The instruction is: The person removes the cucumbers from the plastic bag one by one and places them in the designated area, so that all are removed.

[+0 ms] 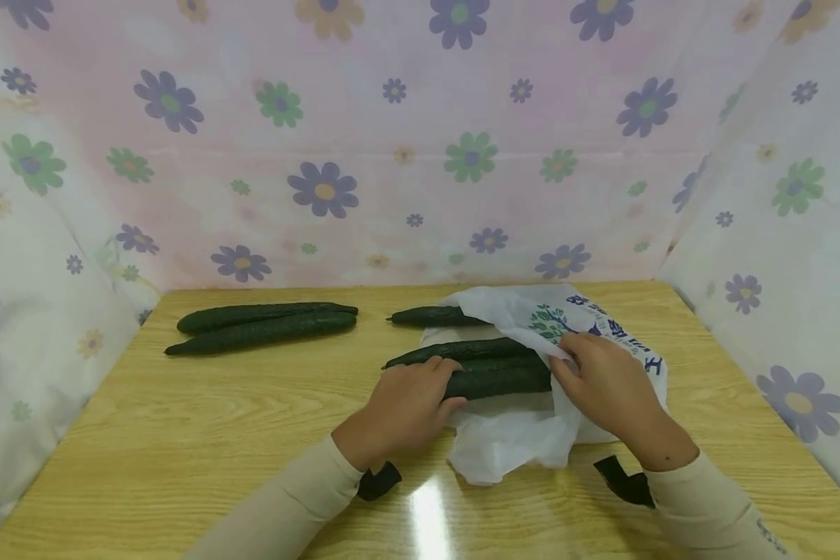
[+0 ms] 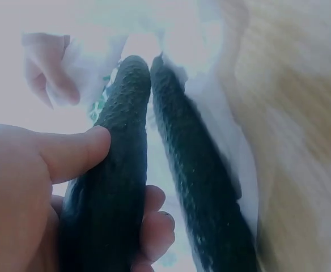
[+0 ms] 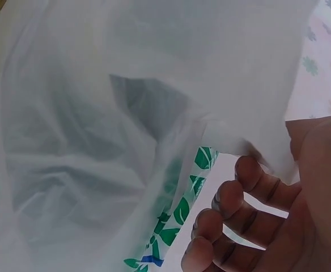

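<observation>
My left hand (image 1: 409,397) grips a dark green cucumber (image 1: 504,381), its thumb on one side and fingers curled round the other in the left wrist view. The far end of that cucumber lies at the mouth of a white plastic bag (image 1: 511,451). Right behind it another cucumber (image 1: 455,351) points into the bag, and farther back a third cucumber (image 1: 430,316) is partly covered by the plastic. My right hand (image 1: 605,381) pinches the upper edge of the bag's opening and lifts it. The bag's green leaf print (image 3: 179,209) shows beside the right fingers.
Two more cucumbers (image 1: 266,330) lie side by side at the back left of the wooden table (image 1: 217,435). A flower-print cloth (image 1: 392,132) hangs behind and at both sides. Dark straps (image 1: 626,484) show by each wrist.
</observation>
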`<state>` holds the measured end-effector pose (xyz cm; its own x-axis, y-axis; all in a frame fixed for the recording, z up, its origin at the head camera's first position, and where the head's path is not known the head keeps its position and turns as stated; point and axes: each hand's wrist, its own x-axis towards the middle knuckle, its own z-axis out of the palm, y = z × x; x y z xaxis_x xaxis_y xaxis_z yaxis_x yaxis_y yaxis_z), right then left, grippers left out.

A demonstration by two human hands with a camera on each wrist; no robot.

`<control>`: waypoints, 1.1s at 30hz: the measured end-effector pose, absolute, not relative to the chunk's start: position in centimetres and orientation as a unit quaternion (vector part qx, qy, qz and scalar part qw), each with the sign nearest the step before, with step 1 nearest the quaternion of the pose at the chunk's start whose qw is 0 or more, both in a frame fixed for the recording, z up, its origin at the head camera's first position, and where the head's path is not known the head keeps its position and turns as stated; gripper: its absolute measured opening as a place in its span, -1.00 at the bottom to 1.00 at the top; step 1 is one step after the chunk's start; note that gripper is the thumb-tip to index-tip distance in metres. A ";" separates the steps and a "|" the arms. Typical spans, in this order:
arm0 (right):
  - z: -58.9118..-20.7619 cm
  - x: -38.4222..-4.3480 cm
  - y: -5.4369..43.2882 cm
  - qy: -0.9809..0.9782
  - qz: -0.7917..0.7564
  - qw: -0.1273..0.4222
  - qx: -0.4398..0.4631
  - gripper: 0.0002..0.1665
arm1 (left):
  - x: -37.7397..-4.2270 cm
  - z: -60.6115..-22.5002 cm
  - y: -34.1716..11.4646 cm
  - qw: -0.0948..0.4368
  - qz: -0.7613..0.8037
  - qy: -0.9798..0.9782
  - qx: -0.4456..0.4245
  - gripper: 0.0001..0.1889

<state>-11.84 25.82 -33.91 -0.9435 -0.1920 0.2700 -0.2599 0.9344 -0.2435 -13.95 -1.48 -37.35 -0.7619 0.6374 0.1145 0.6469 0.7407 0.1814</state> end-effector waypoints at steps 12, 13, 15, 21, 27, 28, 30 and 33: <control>-34.1 -11.9 25.7 -0.976 0.133 0.126 0.115 -0.77 | -15.2 -36.3 -3.1 0.009 -0.142 -0.939 -0.312 -0.51; -34.1 -11.9 25.7 -0.977 0.132 0.125 0.115 -0.76 | -15.3 -36.2 -3.3 0.005 -0.146 -0.939 -0.310 -0.51; -34.2 -11.9 25.7 -0.977 0.132 0.121 0.114 -0.77 | -15.5 -36.0 -3.6 -0.002 -0.152 -0.940 -0.305 -0.51; -34.2 -11.9 25.6 -0.977 0.131 0.125 0.116 -0.76 | -16.1 -35.7 -4.5 -0.008 -0.168 -0.940 -0.296 -0.53; -34.2 -11.9 25.6 -0.977 0.132 0.121 0.117 -0.77 | -16.3 -35.6 -4.9 -0.012 -0.185 -0.938 -0.291 -0.53; -34.2 -11.9 25.6 -0.977 0.134 0.119 0.117 -0.77 | -16.3 -35.6 -5.0 -0.012 -0.183 -0.939 -0.290 -0.53; -34.2 -11.9 25.6 -0.977 0.136 0.115 0.116 -0.78 | -16.4 -35.6 -5.3 -0.011 -0.177 -0.942 -0.285 -0.54; -34.1 -11.8 25.6 -0.977 0.138 0.115 0.114 -0.78 | -16.5 -35.5 -5.7 -0.010 -0.172 -0.945 -0.279 -0.55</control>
<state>-11.81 25.60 -34.11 -0.9479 -0.1904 0.2553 -0.2537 0.9361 -0.2438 -16.52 -5.72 -35.51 -0.8439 0.5310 0.0765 0.5238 0.7848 0.3312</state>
